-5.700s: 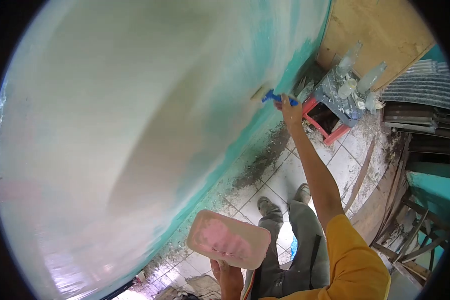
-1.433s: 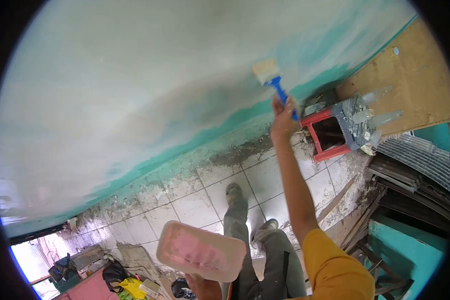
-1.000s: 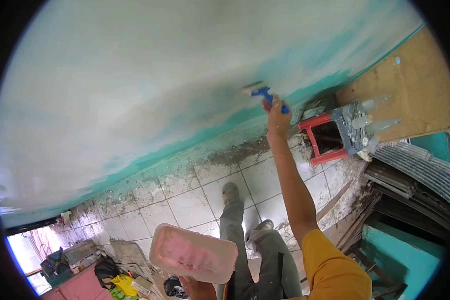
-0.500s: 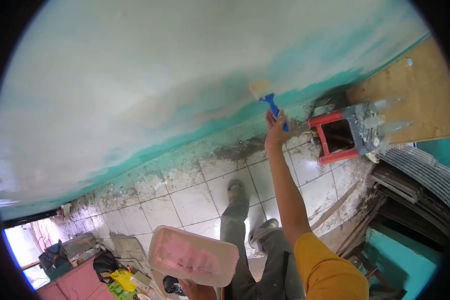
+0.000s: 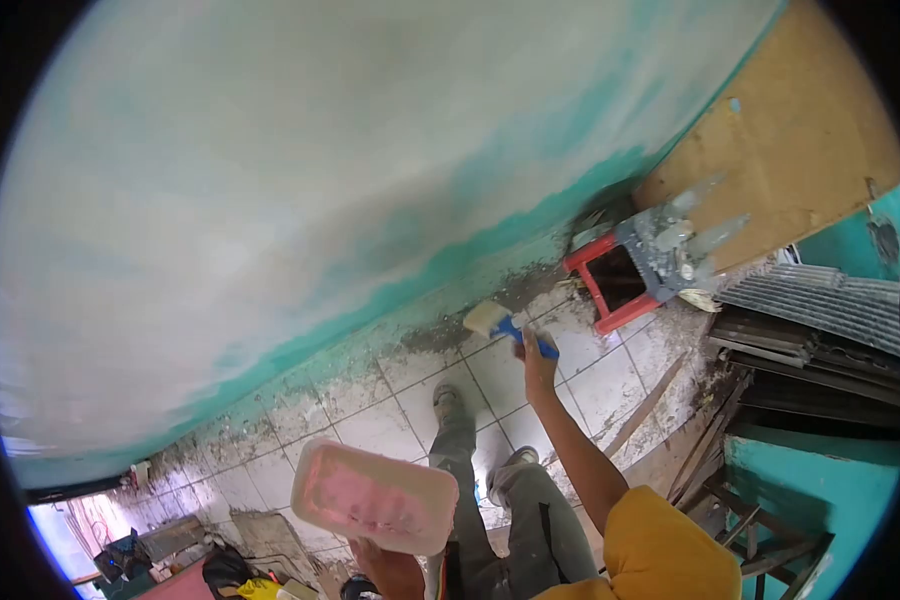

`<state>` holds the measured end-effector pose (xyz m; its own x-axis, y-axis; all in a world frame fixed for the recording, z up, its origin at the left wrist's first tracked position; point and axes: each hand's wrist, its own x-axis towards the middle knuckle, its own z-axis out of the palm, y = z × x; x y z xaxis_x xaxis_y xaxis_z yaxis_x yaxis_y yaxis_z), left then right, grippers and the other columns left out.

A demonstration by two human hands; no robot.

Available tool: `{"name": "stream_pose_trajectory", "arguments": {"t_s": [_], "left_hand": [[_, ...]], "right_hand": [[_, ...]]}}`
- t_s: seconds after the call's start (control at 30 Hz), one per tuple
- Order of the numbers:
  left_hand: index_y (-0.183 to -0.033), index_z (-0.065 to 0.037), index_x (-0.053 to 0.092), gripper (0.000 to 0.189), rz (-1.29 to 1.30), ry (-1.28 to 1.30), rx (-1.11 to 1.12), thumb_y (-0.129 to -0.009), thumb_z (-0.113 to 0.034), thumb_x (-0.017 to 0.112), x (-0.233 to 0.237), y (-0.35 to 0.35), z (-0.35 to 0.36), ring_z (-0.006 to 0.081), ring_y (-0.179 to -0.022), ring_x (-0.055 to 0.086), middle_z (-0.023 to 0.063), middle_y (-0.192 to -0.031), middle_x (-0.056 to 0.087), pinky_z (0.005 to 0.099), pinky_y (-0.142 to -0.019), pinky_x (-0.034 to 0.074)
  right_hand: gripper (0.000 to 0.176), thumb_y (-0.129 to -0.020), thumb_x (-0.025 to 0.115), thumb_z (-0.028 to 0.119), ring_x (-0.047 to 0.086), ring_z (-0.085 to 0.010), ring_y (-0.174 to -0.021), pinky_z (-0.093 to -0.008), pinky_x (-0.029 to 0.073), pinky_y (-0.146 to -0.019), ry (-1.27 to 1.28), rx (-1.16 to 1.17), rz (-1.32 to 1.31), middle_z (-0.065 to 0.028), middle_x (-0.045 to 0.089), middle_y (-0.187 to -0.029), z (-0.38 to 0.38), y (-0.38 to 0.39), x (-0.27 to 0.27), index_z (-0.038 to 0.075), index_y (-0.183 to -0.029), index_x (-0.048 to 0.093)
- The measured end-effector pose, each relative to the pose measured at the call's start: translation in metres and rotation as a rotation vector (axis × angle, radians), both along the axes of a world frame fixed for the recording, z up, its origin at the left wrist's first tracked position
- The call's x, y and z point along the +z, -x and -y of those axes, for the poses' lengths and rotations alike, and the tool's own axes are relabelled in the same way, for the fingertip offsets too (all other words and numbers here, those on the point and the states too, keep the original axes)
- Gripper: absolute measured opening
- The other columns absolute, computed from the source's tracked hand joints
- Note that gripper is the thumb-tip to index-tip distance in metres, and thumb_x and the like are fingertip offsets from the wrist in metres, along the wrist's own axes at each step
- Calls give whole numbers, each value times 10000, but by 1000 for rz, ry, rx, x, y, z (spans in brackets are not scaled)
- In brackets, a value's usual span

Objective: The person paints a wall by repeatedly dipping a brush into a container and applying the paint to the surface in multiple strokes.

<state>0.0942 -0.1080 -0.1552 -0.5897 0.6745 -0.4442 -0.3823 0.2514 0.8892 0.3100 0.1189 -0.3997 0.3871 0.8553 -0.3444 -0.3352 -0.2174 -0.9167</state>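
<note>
My right hand is closed around the blue handle of a paintbrush, whose pale bristles point left. The brush hangs over the tiled floor, apart from the wall. That wall carries whitish paint over turquoise, with a turquoise band along its lower edge. In my left hand is a shallow pale plastic tub with pink residue inside, held at its near edge in front of my legs. The fingers under the tub are partly hidden.
A red and grey stool spattered with paint lies near the wall, beside a brown board. Corrugated sheets and dark planks are stacked at right. Dirty white tiles cover the floor. Bags and clutter are at lower left.
My right hand has drawn the paintbrush off the wall, down and toward me. The tub stays in my left hand. The whole view has shifted and turned slightly.
</note>
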Motion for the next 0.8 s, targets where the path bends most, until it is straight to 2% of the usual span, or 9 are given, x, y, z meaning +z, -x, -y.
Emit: {"name": "stream_pose_trajectory", "arguments": {"t_s": [0.07, 0.1, 0.17, 0.3, 0.4, 0.57, 0.63, 0.7, 0.8], "left_hand": [[-1435, -59, 283, 581, -657, 159, -436, -971, -344, 487, 9, -2, 10, 284, -1225, 487, 130, -1355, 431, 449, -980, 466], [-1435, -59, 283, 581, -651, 158, -441, -971, -344, 487, 22, -12, 10, 284, -1225, 487, 130, -1355, 431, 449, -980, 466], [-1435, -67, 283, 592, 215, -213, -64, -957, -335, 507, 50, -33, -3, 298, -1248, 473, 132, -1369, 426, 469, -1007, 445], [-1441, -91, 277, 614, 241, -316, -196, -942, -350, 524, 89, -60, -14, 310, -1279, 451, 129, -1394, 405, 490, -1025, 427], [-1405, -63, 229, 615, 368, -380, -210, -919, -235, 565, 116, -78, -27, 335, -1235, 487, 178, -1349, 393, 489, -982, 479], [-1390, -67, 194, 625, 376, -368, -372, -921, -200, 585, 150, -91, -55, 321, -1236, 494, 182, -1332, 401, 472, -976, 491], [-1378, -53, 212, 614, 374, -359, -386, -920, -190, 598, 161, -93, -67, 305, -1245, 491, 176, -1332, 418, 450, -983, 490], [-1447, -59, 189, 689, 289, -391, -505, -930, -271, 593, 169, -95, -81, 316, -1262, 489, 157, -1380, 407, 454, -988, 483], [-1456, -56, 186, 698, 275, -440, -544, -931, -231, 609, 176, -96, -99, 298, -1262, 493, 156, -1380, 417, 440, -997, 478]], "right_hand": [[215, -924, 657, 277, 555, -92, -625, -245, 466, -596, 44, 12, -54, -10, 569, -722, 40, -27, 74, 105, -855, 547], [215, -924, 657, 277, 555, -92, -625, -245, 466, -596, 45, 8, -48, -10, 569, -722, 56, -41, 105, 105, -855, 547], [245, -921, 661, 290, 544, -93, -630, -250, 459, -611, -7, -9, -87, -14, 570, -724, 88, -65, 163, 79, -908, 537], [217, -941, 635, 270, 542, -88, -668, -253, 460, -618, -106, -76, -121, -11, 552, -753, 130, -96, 288, 88, -926, 518], [142, -962, 586, 207, 533, -81, -632, -252, 478, -591, -168, -97, -36, -1, 536, -722, 146, -110, 362, 94, -912, 517], [113, -977, 542, 168, 532, -106, -622, -280, 482, -575, -334, -73, 114, -38, 556, -755, 156, -119, 425, 60, -954, 565], [154, -983, 532, 157, 538, -119, -628, -284, 479, -566, -343, -97, 113, -60, 594, -824, 156, -115, 440, 16, -999, 593], [202, -988, 525, 153, 551, -130, -647, -283, 475, -565, -380, -105, 177, -69, 618, -881, 153, -113, 449, -28, -1025, 608], [232, -986, 532, 150, 558, -134, -653, -278, 459, -559, -393, -132, 201, -83, 627, -894, 150, -107, 460, -61, -1033, 618]]}}
